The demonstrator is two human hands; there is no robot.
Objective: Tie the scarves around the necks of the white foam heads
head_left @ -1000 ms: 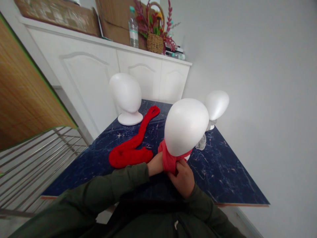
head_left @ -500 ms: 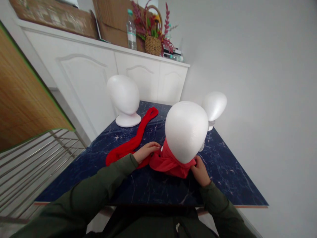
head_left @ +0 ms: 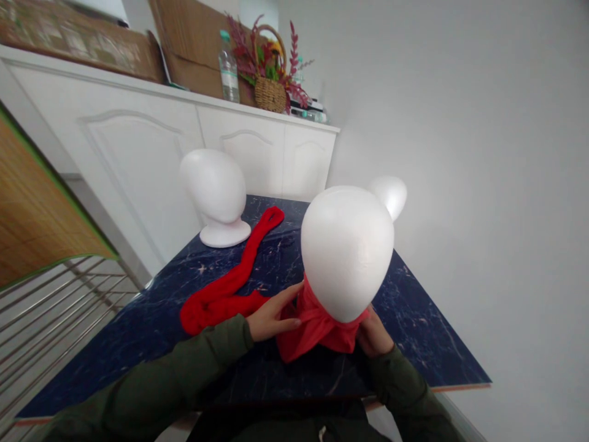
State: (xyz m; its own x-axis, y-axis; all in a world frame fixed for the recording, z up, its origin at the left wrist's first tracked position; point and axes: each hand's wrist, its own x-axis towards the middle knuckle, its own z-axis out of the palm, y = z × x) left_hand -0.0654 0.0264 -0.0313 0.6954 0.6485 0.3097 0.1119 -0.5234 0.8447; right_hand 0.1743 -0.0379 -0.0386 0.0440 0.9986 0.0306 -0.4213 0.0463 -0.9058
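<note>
A white mannequin head (head_left: 347,245) stands near the front of the dark blue marbled table (head_left: 427,331). Coral-red cloth (head_left: 317,328) wraps its neck and spreads out in front of it. My left hand (head_left: 275,314) rests at the cloth's left side, thumb and fingers apart. At the right side my right hand (head_left: 373,333) touches the cloth near the neck, its fingertips hidden behind the cloth and head. A long bright red knitted piece (head_left: 234,276) lies in a bend on the table, left of the head.
Another white head (head_left: 216,187) stands at the back left, and a third (head_left: 391,193) shows behind the front one. White cabinets (head_left: 138,147) carry boxes, a bottle (head_left: 229,70) and a flower basket (head_left: 270,93). A metal rack (head_left: 69,307) is at the left.
The camera view has shifted. The front head appears larger and nearer. My left hand has opened its thumb away from its fingers, and the cloth in front hangs in a different shape.
</note>
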